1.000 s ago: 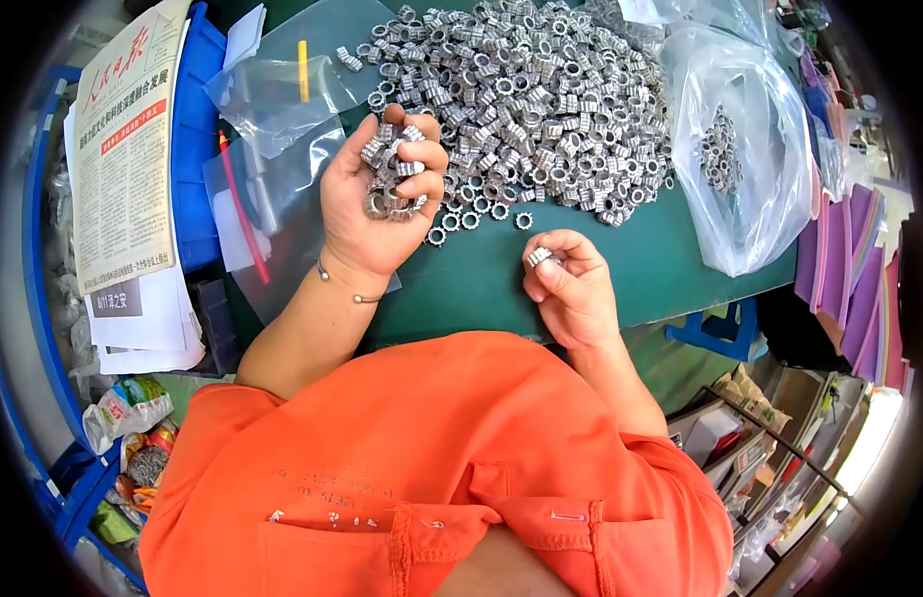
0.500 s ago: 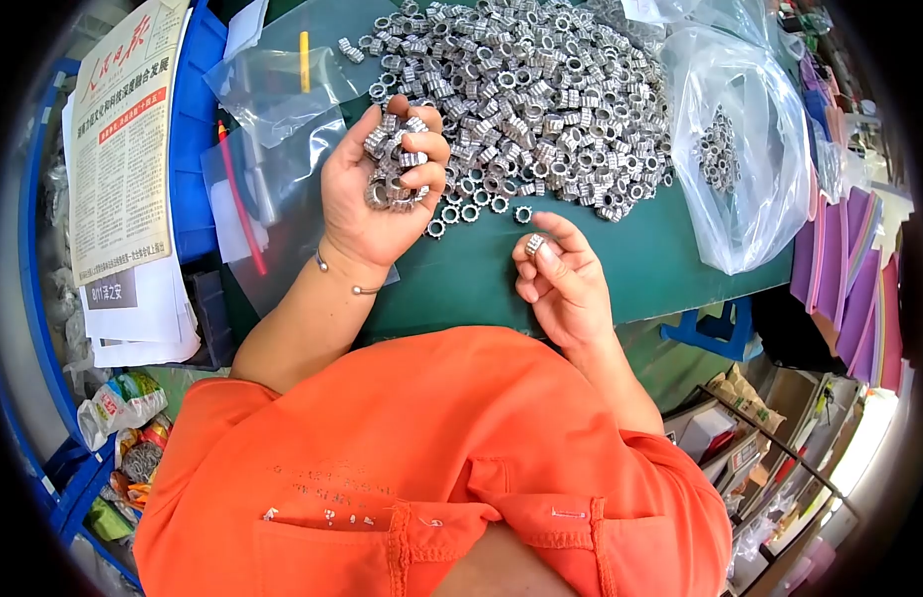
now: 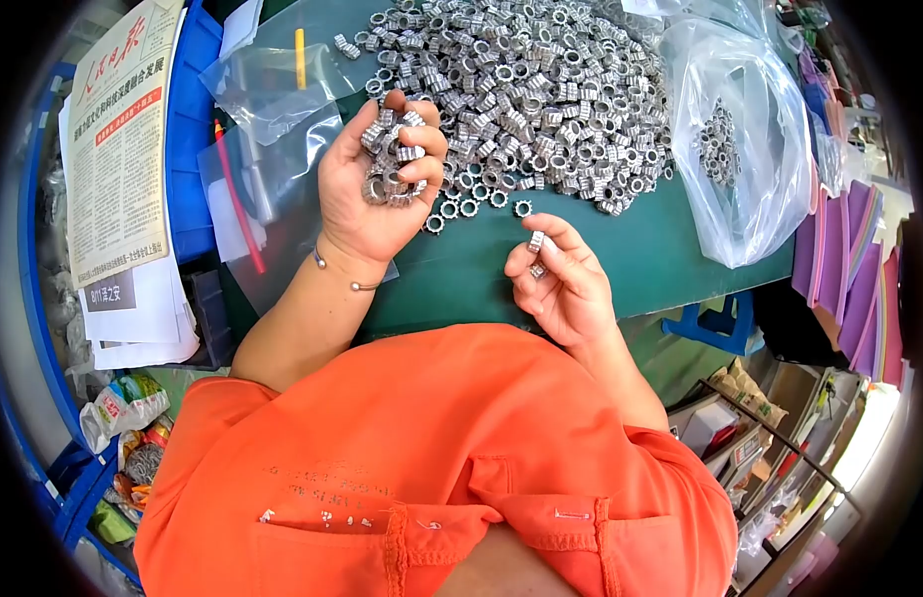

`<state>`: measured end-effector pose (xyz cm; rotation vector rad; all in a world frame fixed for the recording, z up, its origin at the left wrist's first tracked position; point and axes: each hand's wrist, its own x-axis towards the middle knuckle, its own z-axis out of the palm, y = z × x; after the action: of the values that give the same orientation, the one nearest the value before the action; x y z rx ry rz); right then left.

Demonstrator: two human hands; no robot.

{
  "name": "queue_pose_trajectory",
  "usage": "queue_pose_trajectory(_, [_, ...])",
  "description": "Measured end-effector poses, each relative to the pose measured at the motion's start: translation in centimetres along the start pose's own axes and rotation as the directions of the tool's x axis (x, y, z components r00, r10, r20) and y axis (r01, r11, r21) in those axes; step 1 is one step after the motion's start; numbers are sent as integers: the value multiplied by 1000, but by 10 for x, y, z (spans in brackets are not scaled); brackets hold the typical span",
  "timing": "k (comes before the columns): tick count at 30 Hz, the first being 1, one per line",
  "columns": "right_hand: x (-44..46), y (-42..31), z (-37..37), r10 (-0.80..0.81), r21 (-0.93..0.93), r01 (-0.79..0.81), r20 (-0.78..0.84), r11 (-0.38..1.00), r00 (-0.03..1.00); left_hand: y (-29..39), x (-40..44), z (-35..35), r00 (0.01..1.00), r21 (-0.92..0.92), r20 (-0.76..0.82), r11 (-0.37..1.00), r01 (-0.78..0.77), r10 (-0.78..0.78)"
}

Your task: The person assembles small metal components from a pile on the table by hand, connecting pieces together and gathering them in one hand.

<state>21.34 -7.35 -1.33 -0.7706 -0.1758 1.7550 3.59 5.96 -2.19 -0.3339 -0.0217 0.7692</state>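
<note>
My left hand (image 3: 372, 189) is turned palm up, its fingers curled round a clutch of small toothed metal rings (image 3: 390, 164). To the right, my right hand (image 3: 561, 279) pinches toothed metal rings between thumb and fingers; one ring (image 3: 536, 241) shows at the fingertips and another (image 3: 538, 270) just below it. Beyond both hands spreads a large pile of the same silvery rings (image 3: 541, 90). A few rings lie loose at its near edge, among them a single ring (image 3: 523, 209) just above my right hand.
The green table (image 3: 451, 289) carries clear plastic bags (image 3: 282, 129), a yellow marker (image 3: 301, 58) and a red pen (image 3: 238, 199) on the left. At the right sits a clear bag (image 3: 745, 149) with rings inside. A newspaper (image 3: 123, 149) lies beside a blue bin (image 3: 195, 109).
A second ring now shows in my right hand's pinch, where one was visible before. My right hand has turned slightly. My left hand stays nearly in place, still holding its rings.
</note>
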Motion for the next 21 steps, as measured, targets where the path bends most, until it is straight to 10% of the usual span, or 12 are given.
queue_pose_trajectory(21, [2, 3, -7, -9, 188, -1, 49, 982, 999, 1, 0, -2, 1000, -21, -17, 1000, 13, -13])
